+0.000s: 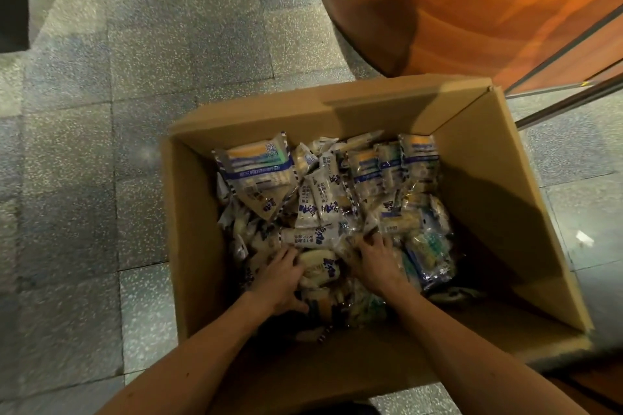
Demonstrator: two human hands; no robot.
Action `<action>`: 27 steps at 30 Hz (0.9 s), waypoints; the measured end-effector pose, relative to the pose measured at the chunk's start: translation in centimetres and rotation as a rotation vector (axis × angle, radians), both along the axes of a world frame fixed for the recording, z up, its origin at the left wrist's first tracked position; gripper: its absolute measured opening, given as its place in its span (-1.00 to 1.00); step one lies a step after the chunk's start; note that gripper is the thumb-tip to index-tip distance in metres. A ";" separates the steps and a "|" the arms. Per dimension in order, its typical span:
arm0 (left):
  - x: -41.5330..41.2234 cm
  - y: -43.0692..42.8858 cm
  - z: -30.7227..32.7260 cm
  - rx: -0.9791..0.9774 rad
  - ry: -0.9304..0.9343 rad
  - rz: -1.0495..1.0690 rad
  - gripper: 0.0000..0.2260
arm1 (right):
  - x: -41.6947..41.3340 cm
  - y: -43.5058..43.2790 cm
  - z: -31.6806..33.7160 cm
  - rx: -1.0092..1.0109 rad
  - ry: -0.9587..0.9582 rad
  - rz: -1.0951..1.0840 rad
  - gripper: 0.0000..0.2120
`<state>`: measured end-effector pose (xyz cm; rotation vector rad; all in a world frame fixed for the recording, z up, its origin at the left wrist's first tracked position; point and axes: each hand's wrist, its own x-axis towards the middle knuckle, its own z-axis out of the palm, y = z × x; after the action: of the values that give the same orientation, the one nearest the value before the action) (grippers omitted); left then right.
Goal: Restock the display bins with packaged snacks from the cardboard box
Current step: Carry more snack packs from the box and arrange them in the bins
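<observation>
Lower centre of the frame, both hands are apart, deep in the open brown cardboard box (488, 178). The left hand (278, 280) curls round white-and-blue plastic snack packets (318, 268) heaped between it and the right hand (376, 263), whose own hold I cannot tell.

Shop, tiled floor (135, 111), orange display stand (455, 17), carton (337, 101) of snacks (317, 192)

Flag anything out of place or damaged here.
Only a small white scrap on the floor right of the cardboard box. The snack packets lie jumbled inside, but none has spilled.
</observation>
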<state>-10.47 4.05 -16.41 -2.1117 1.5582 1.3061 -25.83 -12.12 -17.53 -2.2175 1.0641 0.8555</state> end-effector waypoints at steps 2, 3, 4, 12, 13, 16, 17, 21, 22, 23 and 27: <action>0.4 0.0 0.3 -0.038 0.011 -0.020 -0.26 | -0.2 0.1 0.2 -0.032 -0.029 -0.042 -0.47; 0.6 0.1 0.5 -0.067 0.014 -0.023 -0.30 | -0.3 0.2 0.5 -0.037 -0.033 -0.076 -0.48; 0.8 0.3 0.6 -0.104 0.018 -0.013 -0.34 | -0.5 0.2 0.6 -0.039 -0.040 -0.116 -0.48; 2.5 1.0 3.9 -0.333 0.262 0.446 -0.67 | 0.1 -0.4 1.0 0.063 -0.190 -0.643 -0.12; 2.8 1.0 4.1 -0.356 0.284 0.510 -0.67 | 0.3 -0.5 0.9 0.086 -0.174 -0.688 -0.02; 3.8 0.9 4.7 -0.401 0.280 0.681 -0.69 | 1.2 -0.6 0.5 0.105 -0.077 -0.670 0.15; 4.1 0.9 4.9 -0.410 0.266 0.737 -0.70 | 1.5 -0.6 0.6 0.095 -0.054 -0.656 0.17; 4.7 1.1 5.5 -0.426 0.203 0.892 -0.69 | 1.3 -0.6 0.1 0.044 -0.101 -0.657 -0.04; 4.8 1.1 5.7 -0.433 0.185 0.903 -0.69 | 1.1 -0.7 0.3 0.047 -0.136 -0.664 -0.18; 4.8 1.1 6.0 -0.441 0.171 0.910 -0.69 | 0.9 -1.0 0.9 0.066 -0.172 -0.686 -0.31; 4.7 0.4 7.1 -0.429 0.306 1.044 -0.68 | -0.5 -2.2 2.5 0.173 -0.240 -0.766 -0.47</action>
<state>-5.82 4.43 -9.29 -3.3626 0.7948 1.7239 -26.35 -14.35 -14.98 -1.5168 1.4883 0.3147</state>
